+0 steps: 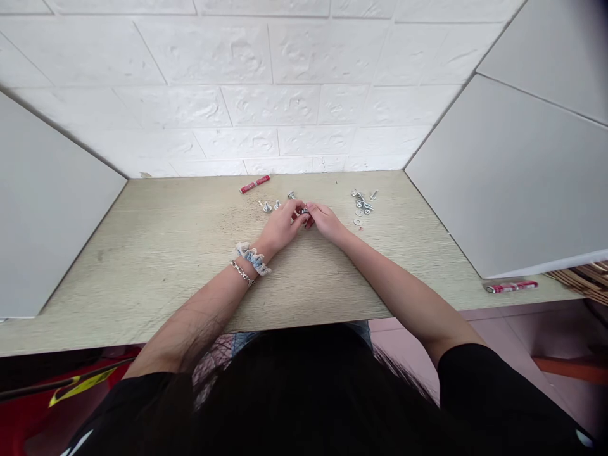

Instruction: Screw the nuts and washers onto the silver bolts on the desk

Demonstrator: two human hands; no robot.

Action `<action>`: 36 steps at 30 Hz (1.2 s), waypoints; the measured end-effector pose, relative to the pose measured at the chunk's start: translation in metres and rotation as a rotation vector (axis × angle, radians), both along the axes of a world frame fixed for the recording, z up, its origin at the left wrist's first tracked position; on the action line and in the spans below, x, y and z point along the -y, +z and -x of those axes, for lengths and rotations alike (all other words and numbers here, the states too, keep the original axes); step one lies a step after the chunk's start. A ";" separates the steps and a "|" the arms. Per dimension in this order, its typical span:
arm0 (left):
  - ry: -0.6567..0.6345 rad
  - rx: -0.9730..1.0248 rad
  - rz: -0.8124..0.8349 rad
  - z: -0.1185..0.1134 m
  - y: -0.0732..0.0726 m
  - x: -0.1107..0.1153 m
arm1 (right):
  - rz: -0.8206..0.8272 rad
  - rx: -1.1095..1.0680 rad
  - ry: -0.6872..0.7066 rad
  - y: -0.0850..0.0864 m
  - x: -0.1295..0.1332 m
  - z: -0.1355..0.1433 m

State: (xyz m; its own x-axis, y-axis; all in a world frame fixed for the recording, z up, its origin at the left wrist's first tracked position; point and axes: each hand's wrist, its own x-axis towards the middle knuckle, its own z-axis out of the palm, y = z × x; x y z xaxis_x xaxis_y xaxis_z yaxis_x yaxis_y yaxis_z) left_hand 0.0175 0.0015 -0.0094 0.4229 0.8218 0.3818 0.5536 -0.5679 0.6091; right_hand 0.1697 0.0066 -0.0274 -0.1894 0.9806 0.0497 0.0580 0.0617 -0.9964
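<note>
My left hand (284,225), with a scrunchie and a chain bracelet at its wrist, is closed around a small metal bolt (304,211). My right hand (323,223) meets it fingertip to fingertip, pinching at the same piece from the right. Fingers cover most of the bolt, so its exact shape is hard to see. Just left of the hands, two bolts (267,207) stand on the table, and another bolt (291,195) lies behind the left fingers. A loose group of screws and washers (363,204) lies to the right of my right hand.
A red marker-like tube (255,183) lies near the white brick wall (270,104). A second red tube (512,287) is at the table's right edge, by a wicker basket (584,278). Pale panels stand on both sides of the wooden table (156,253).
</note>
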 end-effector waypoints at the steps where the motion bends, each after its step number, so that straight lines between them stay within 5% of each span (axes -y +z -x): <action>1: 0.001 0.002 -0.002 0.000 0.000 0.000 | -0.005 -0.003 0.001 0.001 0.001 0.000; 12: 0.015 -0.002 0.002 0.000 -0.002 -0.003 | 0.084 -0.080 -0.045 0.013 0.003 0.002; 36: -0.011 -0.037 -0.014 -0.001 0.002 0.000 | 0.023 -0.017 -0.009 0.007 0.002 -0.001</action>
